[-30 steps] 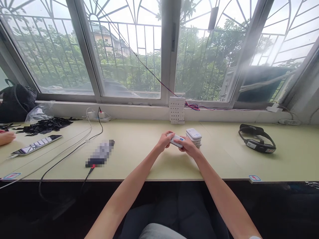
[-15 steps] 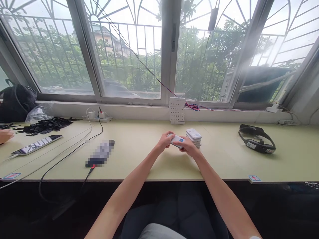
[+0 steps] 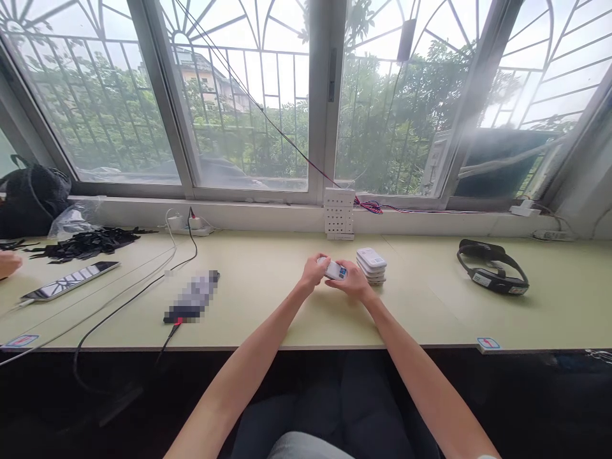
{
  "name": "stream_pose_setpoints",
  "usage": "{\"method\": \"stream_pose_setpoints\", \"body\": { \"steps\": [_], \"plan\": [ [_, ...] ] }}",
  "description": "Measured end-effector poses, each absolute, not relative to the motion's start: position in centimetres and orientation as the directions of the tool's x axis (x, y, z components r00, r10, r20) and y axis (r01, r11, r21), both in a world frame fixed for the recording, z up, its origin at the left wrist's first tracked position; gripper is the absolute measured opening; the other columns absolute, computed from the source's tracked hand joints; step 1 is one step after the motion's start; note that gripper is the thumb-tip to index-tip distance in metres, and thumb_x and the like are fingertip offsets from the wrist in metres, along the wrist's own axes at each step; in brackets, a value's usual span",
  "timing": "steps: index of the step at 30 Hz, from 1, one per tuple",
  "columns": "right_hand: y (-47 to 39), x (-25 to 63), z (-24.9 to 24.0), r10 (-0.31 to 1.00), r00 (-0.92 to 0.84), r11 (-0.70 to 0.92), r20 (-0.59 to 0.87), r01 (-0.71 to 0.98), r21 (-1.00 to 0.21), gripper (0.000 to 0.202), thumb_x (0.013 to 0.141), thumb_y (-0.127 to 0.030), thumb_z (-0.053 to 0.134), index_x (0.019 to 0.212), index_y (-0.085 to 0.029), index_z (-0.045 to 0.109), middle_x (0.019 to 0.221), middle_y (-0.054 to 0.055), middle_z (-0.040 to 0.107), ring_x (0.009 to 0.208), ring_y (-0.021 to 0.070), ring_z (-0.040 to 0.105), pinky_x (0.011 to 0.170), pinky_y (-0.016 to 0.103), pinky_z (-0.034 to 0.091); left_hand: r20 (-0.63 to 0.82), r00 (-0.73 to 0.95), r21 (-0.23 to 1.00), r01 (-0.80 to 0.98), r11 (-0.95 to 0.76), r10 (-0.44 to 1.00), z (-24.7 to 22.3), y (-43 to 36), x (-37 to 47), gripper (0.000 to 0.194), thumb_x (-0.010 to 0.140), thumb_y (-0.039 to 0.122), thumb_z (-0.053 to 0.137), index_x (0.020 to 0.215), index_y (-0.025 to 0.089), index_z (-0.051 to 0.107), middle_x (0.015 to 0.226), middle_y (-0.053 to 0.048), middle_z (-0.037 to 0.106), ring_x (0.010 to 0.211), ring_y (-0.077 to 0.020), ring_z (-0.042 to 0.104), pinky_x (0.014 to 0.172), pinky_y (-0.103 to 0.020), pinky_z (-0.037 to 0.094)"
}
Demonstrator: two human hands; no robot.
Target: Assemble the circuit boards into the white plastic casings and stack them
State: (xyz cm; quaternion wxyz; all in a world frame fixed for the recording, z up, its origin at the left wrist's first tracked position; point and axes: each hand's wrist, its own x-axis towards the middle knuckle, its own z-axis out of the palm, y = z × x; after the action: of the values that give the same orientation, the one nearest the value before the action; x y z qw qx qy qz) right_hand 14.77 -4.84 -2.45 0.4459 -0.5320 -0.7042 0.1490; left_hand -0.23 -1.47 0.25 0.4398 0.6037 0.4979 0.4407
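Between my two hands is a small white rectangular box with rounded corners [image 3: 335, 269], a blue printed patch at its right end. My left hand [image 3: 314, 270] grips its left end, thumb on top. My right hand [image 3: 352, 280] holds the right end, fingers behind it and thumb along the near side. Just right and behind stands a stack of several similar white boxes [image 3: 371, 260], apart from the held one. The underside of the held box is hidden.
A phone [image 3: 71, 280] and a blurred-out device [image 3: 192, 296] with cables lie to the left, near black strips [image 3: 88, 243] and another person's hand [image 3: 8, 263]. A black head strap [image 3: 495, 268] lies right. A white perforated block [image 3: 339, 215] stands by the window.
Both hands have shifted slightly left with the box and tilted it. My right hand has moved away from the stack and changed its hold, thumb now lower.
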Motion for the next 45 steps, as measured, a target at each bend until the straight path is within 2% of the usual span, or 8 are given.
{"method": "stream_pose_setpoints", "body": {
  "steps": [8, 15, 20, 24, 28, 33, 38, 45],
  "plan": [
    [-4.1, 15.0, -3.4, 0.845, -0.072, 0.451, 0.53, 0.628, -0.634, 0.055, 0.067, -0.041, 0.08, 0.115, -0.017, 0.066, 0.107, 0.01, 0.067, 0.094, 0.0229, 0.064, 0.082, 0.034, 0.05, 0.125, 0.088, 0.954, 0.262, -0.144, 0.988, 0.1, -1.4, -0.1, 0.023, 0.083, 0.035, 0.063, 0.098, 0.019, 0.067, 0.066, -0.002, 0.057, 0.052, -0.0109, 0.046, 0.041, -0.02, 0.027],
    [-4.8, 14.8, -2.8, 0.823, -0.1, 0.479, 0.56, 0.651, -0.588, 0.044, 0.071, -0.04, 0.078, 0.107, -0.017, 0.068, 0.097, 0.008, 0.069, 0.084, 0.0212, 0.064, 0.076, 0.033, 0.05, 0.067, 0.091, 0.972, 0.22, -0.085, 0.994, -0.2, -1.1, -0.1, 0.023, 0.087, 0.04, 0.06, 0.097, 0.019, 0.061, 0.06, 0.002, 0.051, 0.044, -0.0088, 0.039, 0.037, -0.02, 0.023],
    [-5.0, 14.8, -2.7, 0.802, -0.065, 0.481, 0.594, 0.66, -0.577, 0.041, 0.074, -0.039, 0.075, 0.107, -0.016, 0.068, 0.097, 0.01, 0.07, 0.086, 0.0229, 0.065, 0.077, 0.034, 0.051, 0.078, 0.083, 0.992, 0.091, -0.085, 0.994, 0.1, -1.1, 0.0, 0.032, 0.093, 0.051, 0.049, 0.094, 0.019, 0.056, 0.056, 0.002, 0.048, 0.043, -0.0098, 0.041, 0.035, -0.019, 0.024],
    [-5.0, 14.7, -2.6, 0.686, 0.007, 0.533, 0.727, 0.676, -0.509, 0.053, 0.078, -0.041, 0.072, 0.124, -0.016, 0.06, 0.104, 0.013, 0.068, 0.094, 0.0262, 0.064, 0.083, 0.04, 0.052, 0.138, 0.054, 0.99, -0.031, -0.136, 0.989, 0.8, -1.5, -0.1, 0.037, 0.097, 0.053, 0.039, 0.093, 0.019, 0.053, 0.05, 0.005, 0.043, 0.037, -0.0084, 0.031, 0.034, -0.02, 0.023],
    [-5.4, 14.8, -1.9, 0.466, 0.072, 0.588, 0.882, 0.72, -0.369, 0.052, 0.089, -0.044, 0.061, 0.134, -0.018, 0.052, 0.111, 0.014, 0.063, 0.103, 0.0275, 0.058, 0.088, 0.044, 0.051, 0.164, 0.019, 0.983, -0.092, -0.161, 0.986, 0.9, -1.5, -0.3, 0.038, 0.098, 0.053, 0.035, 0.096, 0.019, 0.053, 0.047, 0.006, 0.042, 0.035, -0.0087, 0.028, 0.034, -0.02, 0.022],
    [-5.4, 15.5, -1.3, 0.305, 0.244, 0.422, 0.92, 0.832, -0.361, 0.056, 0.095, -0.049, 0.051, 0.143, -0.021, 0.044, 0.119, 0.017, 0.055, 0.111, 0.0302, 0.052, 0.092, 0.049, 0.045, 0.155, 0.02, 0.984, -0.088, -0.153, 0.988, 0.6, -1.3, -0.4, 0.037, 0.097, 0.052, 0.036, 0.096, 0.019, 0.053, 0.049, 0.006, 0.043, 0.036, -0.0088, 0.029, 0.035, -0.021, 0.022],
    [-4.7, 16.8, -1.6, 0.417, 0.385, 0.142, 0.824, 0.867, -0.477, 0.058, 0.097, -0.049, 0.041, 0.144, -0.015, 0.047, 0.121, 0.02, 0.052, 0.112, 0.0329, 0.048, 0.096, 0.05, 0.038, 0.146, 0.031, 0.987, -0.069, -0.144, 0.989, 0.6, -1.4, -0.5, 0.036, 0.097, 0.05, 0.036, 0.098, 0.019, 0.053, 0.05, 0.006, 0.043, 0.037, -0.0086, 0.029, 0.036, -0.021, 0.022],
    [-3.8, 17.9, -2.3, 0.459, 0.457, 0.04, 0.762, 0.846, -0.531, 0.058, 0.096, -0.049, 0.043, 0.14, -0.013, 0.053, 0.12, 0.02, 0.053, 0.11, 0.0339, 0.046, 0.096, 0.05, 0.033, 0.142, 0.034, 0.989, -0.051, -0.14, 0.989, 0.8, -1.6, -0.4, 0.035, 0.097, 0.048, 0.036, 0.099, 0.018, 0.054, 0.05, 0.006, 0.043, 0.037, -0.0089, 0.03, 0.036, -0.022, 0.023]
  ]
}}
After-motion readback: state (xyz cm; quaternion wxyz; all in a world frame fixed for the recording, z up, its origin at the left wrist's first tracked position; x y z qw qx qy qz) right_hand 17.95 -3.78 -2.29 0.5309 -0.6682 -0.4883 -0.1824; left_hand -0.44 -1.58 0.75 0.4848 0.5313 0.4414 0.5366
